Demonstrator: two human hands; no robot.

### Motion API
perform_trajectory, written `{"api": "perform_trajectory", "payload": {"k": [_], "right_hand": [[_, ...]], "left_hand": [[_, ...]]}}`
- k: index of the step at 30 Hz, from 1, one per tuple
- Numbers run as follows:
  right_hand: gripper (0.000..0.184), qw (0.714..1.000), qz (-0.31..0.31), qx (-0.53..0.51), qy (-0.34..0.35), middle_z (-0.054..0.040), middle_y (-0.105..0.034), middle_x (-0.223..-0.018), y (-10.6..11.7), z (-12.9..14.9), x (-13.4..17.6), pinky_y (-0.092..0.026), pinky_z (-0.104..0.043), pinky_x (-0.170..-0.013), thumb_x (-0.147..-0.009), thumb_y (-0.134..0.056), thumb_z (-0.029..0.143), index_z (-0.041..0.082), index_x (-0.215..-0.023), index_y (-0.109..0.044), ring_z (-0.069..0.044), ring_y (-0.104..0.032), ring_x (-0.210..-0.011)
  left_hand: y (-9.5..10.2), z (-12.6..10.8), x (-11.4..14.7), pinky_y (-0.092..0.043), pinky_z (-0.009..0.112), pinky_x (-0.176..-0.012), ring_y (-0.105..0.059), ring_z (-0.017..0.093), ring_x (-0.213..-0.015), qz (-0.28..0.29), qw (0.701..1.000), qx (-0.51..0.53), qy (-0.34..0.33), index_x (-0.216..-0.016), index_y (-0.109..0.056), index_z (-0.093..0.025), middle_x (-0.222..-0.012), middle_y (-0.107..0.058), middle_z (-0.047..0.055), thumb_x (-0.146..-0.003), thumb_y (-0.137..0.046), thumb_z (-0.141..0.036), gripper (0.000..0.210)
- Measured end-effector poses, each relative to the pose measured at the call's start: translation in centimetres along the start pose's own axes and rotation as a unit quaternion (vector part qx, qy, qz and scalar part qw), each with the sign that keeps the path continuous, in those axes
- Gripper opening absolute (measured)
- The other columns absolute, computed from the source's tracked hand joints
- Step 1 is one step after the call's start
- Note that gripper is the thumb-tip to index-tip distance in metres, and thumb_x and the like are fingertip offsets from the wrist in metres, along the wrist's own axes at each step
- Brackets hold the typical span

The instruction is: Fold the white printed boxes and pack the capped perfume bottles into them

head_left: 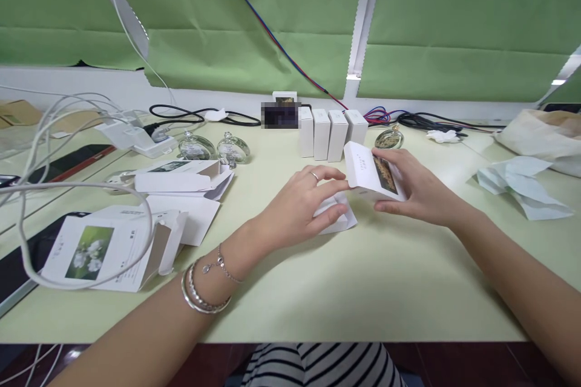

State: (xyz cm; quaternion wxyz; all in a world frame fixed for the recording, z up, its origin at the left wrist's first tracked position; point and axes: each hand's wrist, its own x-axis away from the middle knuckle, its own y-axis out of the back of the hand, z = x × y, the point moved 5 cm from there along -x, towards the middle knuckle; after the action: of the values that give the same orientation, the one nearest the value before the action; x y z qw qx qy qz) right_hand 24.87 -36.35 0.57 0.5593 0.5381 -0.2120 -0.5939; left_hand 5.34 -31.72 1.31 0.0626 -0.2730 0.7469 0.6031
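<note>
A white small carton [363, 164] with a dark gold picture on one face is tilted above the table, gripped by my right hand [411, 184] between thumb and fingers. My left hand [313, 199] has its fingers apart, their tips at the carton's left end; whether they press on it I cannot tell. Below these fingers lies a white folded paper or card piece [336, 222], partly hidden. Behind the hands several white boxes [321, 136] stand upright in a row. A round glass bottle [389, 138] is just beyond my right hand.
Two more round glass bottles [233, 148] stand left of centre. Flattened and part-open printed cartons [102, 248] lie at the left, under looping white cables [27, 242]. Crumpled pale tissue [524, 184] and a cloth bag [540, 136] are at the right. Black cables [417, 122] run along the back.
</note>
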Motion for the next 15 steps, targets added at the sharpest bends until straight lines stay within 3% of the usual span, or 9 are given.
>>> {"api": "perform_trajectory", "payload": {"k": [4,8,11,15], "right_hand": [[0.084,0.999,-0.026,-0.002,0.046,-0.0129,-0.042,-0.133,-0.7,1.5,-0.1,-0.035,-0.053,-0.102,-0.072,-0.065,0.053,0.028,-0.141,-0.025,-0.035,-0.038,-0.125],[0.082,0.997,-0.020,-0.017,0.071,-0.0129,-0.042,-0.132,-1.5,3.1,-0.2,-0.036,-0.054,-0.100,-0.071,-0.067,0.050,0.029,-0.140,-0.026,-0.035,-0.038,-0.124],[0.079,0.997,-0.012,-0.016,0.080,-0.0132,-0.042,-0.132,-1.9,3.7,-0.1,-0.038,-0.054,-0.097,-0.072,-0.067,0.048,0.030,-0.138,-0.028,-0.036,-0.040,-0.123],[0.084,0.995,-0.020,-0.018,0.091,-0.0128,-0.044,-0.130,-2.1,4.0,0.2,-0.039,-0.053,-0.097,-0.068,-0.069,0.051,0.029,-0.137,-0.027,-0.037,-0.042,-0.121]], "left_hand": [[0.1,-0.7,0.1,-0.047,0.036,-0.091,-0.054,0.018,-0.110,-0.053,0.993,0.103,-0.017,-0.099,-0.062,-0.021,-0.110,-0.062,0.006,-0.092,-0.033,-0.018,0.030],[0.4,-0.6,0.3,-0.041,0.041,-0.102,-0.047,0.021,-0.122,-0.112,0.987,0.116,0.017,-0.107,-0.057,-0.022,-0.131,-0.051,0.008,-0.089,-0.050,-0.037,0.024],[0.3,-0.8,0.2,-0.032,0.045,-0.109,-0.032,0.025,-0.135,-0.089,0.990,0.107,-0.001,-0.124,-0.047,-0.023,-0.146,-0.034,0.010,-0.080,-0.060,-0.051,0.054],[-0.1,-0.9,0.1,-0.032,0.045,-0.109,-0.029,0.027,-0.137,-0.029,0.995,0.087,-0.043,-0.131,-0.041,-0.026,-0.151,-0.024,0.010,-0.079,-0.059,-0.056,0.063]]}}
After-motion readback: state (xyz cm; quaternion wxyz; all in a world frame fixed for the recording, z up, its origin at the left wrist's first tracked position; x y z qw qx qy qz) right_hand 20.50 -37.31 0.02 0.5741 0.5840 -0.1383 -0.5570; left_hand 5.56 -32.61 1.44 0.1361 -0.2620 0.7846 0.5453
